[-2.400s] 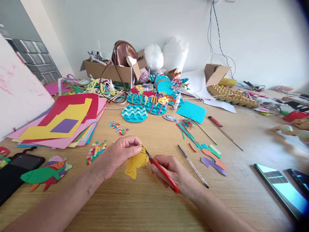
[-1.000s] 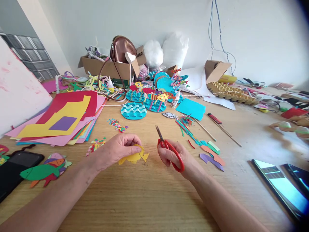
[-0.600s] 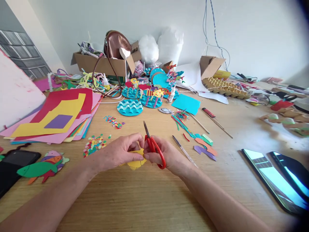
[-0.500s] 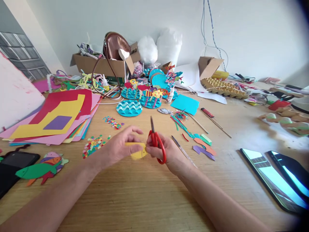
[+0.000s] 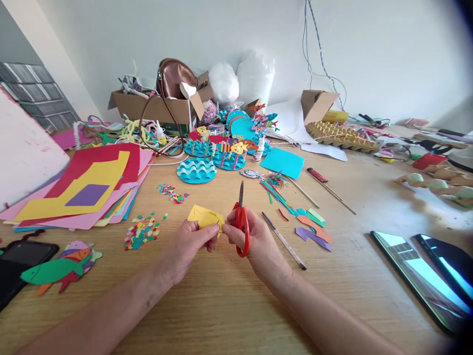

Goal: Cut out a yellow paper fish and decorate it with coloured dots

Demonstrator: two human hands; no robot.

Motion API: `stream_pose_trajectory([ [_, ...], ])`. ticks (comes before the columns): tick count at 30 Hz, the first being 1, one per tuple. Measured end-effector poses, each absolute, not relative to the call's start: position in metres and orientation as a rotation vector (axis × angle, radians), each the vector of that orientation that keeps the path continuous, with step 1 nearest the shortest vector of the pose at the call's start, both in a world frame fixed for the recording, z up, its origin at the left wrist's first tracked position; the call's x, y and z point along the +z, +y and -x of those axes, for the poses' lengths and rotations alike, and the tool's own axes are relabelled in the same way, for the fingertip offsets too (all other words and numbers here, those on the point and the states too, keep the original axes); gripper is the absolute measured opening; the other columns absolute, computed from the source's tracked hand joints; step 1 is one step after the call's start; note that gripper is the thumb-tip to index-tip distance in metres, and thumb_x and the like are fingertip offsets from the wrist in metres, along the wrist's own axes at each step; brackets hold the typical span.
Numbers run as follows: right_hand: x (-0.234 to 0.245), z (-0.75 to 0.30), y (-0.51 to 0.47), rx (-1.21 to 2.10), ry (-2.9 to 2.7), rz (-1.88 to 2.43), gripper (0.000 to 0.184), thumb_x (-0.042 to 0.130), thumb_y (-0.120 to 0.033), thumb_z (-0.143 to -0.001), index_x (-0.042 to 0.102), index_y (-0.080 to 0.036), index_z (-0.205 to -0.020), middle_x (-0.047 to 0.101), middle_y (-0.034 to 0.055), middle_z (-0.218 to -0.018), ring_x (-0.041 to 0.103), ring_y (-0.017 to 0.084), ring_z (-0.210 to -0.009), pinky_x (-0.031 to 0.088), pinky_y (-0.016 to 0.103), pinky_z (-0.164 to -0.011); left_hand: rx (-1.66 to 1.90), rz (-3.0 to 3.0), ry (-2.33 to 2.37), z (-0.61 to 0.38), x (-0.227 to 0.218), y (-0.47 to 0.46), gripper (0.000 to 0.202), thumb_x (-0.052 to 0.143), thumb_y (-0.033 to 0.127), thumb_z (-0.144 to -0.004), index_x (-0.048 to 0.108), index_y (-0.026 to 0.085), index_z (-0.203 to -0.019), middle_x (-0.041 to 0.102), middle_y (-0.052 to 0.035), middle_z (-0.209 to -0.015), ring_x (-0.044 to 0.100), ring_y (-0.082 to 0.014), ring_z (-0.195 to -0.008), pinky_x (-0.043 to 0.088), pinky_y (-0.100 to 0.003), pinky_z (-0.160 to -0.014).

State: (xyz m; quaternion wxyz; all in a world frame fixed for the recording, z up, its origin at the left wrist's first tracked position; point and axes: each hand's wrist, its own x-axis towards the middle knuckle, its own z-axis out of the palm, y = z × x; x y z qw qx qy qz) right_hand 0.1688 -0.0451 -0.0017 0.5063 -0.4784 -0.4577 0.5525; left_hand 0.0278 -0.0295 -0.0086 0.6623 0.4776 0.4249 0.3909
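Observation:
A small piece of yellow paper (image 5: 207,216) with a drawn outline on it is pinched in my left hand (image 5: 192,241), thumb on top. My right hand (image 5: 254,236) holds red-handled scissors (image 5: 242,224), their blades upright and pointing away from me. Its thumb and fingertip meet at the right edge of the yellow paper and seem to touch it. Just right of this hand lies a pen (image 5: 284,240). Round confetti dots (image 5: 142,230) are spread to the left of my left hand.
Paper fish (image 5: 55,268) overlap a dark phone (image 5: 25,256) at left, below stacked coloured sheets (image 5: 136,190). Blue wavy discs (image 5: 196,170) and a blue sheet (image 5: 283,162) lie farther back. Purple scraps (image 5: 313,238) and a shiny phone (image 5: 410,276) are at right.
My left hand has closed on the yellow paper, which now sits flatter and shows more of its drawn outline. The scissors remain in my right hand. The view has shifted slightly.

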Motion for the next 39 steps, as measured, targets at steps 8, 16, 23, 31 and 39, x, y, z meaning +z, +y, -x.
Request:
stream_pose_trajectory([
  [8, 0.009, -0.176, -0.053, 1.667, -1.410, 1.133, 0.037, 0.047, -0.049, -0.080, 0.047, -0.018, -0.061, 0.046, -0.0047, -0.045, 0.039, 0.007, -0.039, 0.030, 0.020, -0.041, 1.074, -1.035, 1.023, -0.014, 0.001, -0.017, 0.023, 0.059, 0.028, -0.069, 0.051, 0.015, -0.052, 0.049, 0.0033, -0.051, 0.043, -0.0083, -0.051, 0.036, -0.021, -0.051],
  [16, -0.001, -0.173, -0.055, 1.885, -1.405, 1.091, 0.042, 0.048, -0.056, -0.078, 0.050, -0.016, -0.066, 0.046, -0.0055, -0.044, 0.037, 0.005, -0.035, 0.027, 0.018, -0.037, 1.129, -0.977, 0.988, -0.014, 0.005, -0.019, 0.016, 0.057, 0.025, -0.071, 0.058, 0.014, -0.059, 0.059, 0.0010, -0.060, 0.052, -0.0095, -0.055, 0.043, -0.020, -0.052],
  [23, -0.004, -0.173, -0.054, 1.870, -1.423, 1.141, 0.040, 0.048, -0.053, -0.080, 0.050, -0.016, -0.066, 0.048, -0.0053, -0.045, 0.038, 0.005, -0.036, 0.027, 0.017, -0.036, 1.138, -0.893, 0.990, -0.017, 0.009, -0.020, 0.013, 0.063, 0.025, -0.066, 0.061, 0.013, -0.063, 0.062, 0.0005, -0.060, 0.055, -0.0103, -0.053, 0.045, -0.021, -0.051],
  [31, -0.006, -0.173, -0.053, 1.854, -1.412, 1.163, 0.040, 0.047, -0.054, -0.080, 0.049, -0.016, -0.066, 0.047, -0.0055, -0.046, 0.038, 0.006, -0.036, 0.026, 0.018, -0.036, 1.125, -0.867, 0.996, -0.018, 0.009, -0.022, 0.015, 0.064, 0.027, -0.064, 0.061, 0.013, -0.062, 0.062, -0.0006, -0.059, 0.056, -0.0111, -0.053, 0.045, -0.023, -0.053],
  [39, 0.000, -0.169, -0.054, 1.768, -1.442, 1.203, 0.038, 0.047, -0.050, -0.080, 0.046, -0.017, -0.063, 0.048, -0.0044, -0.048, 0.040, 0.006, -0.039, 0.029, 0.018, -0.039, 1.151, -0.826, 0.983, -0.024, 0.006, -0.027, 0.013, 0.065, 0.026, -0.063, 0.062, 0.013, -0.062, 0.062, -0.0006, -0.058, 0.056, -0.0117, -0.054, 0.044, -0.022, -0.051],
])
